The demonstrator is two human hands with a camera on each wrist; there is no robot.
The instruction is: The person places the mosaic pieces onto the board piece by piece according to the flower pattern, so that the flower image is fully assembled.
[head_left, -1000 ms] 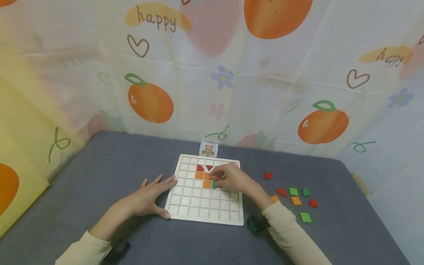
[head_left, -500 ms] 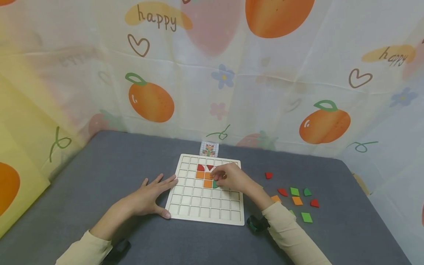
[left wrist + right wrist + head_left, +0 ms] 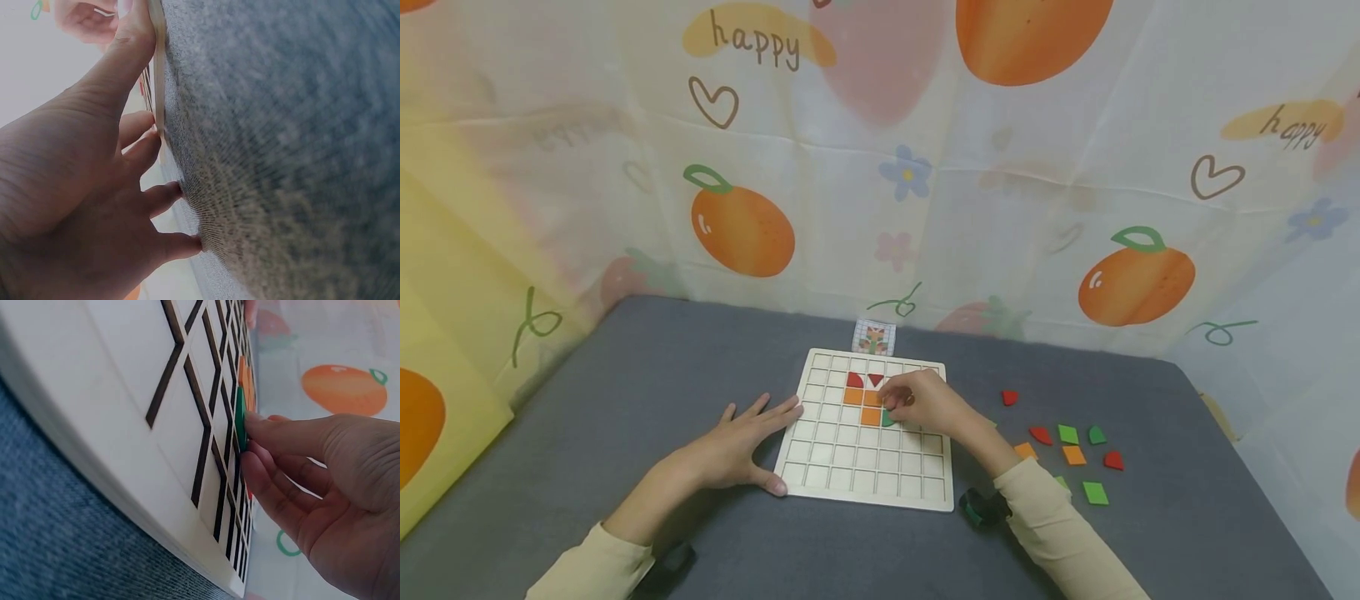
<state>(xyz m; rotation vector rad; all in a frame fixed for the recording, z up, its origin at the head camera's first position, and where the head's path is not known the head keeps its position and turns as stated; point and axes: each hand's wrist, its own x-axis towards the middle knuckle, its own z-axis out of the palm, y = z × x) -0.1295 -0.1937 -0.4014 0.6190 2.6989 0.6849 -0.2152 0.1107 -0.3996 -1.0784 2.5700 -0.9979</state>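
behind everything we saw a pale curtain point(image 3: 850, 167) printed with oranges, hearts and the word "happy". in front of it we had a dark grey table point(image 3: 625, 383), and on it lay a pale gridded board point(image 3: 865, 461). the left hand point(image 3: 733, 450) was spread, its thumb on the board's near left corner and a fingertip at the left edge. the right hand point(image 3: 928, 404) reached over from the right, fingers curled, pinching a green piece. beyond the board's far edge we saw a small patterned card point(image 3: 874, 338). loose red, orange and green pieces point(image 3: 1073, 456) lay scattered to the right. three orange squares point(image 3: 853, 396) sat on the board, with two red pieces point(image 3: 854, 380) just beyond. the green piece point(image 3: 888, 417) was just right of the nearest orange square, partly hidden by fingers; we could not tell whether it lay flat in its cell.
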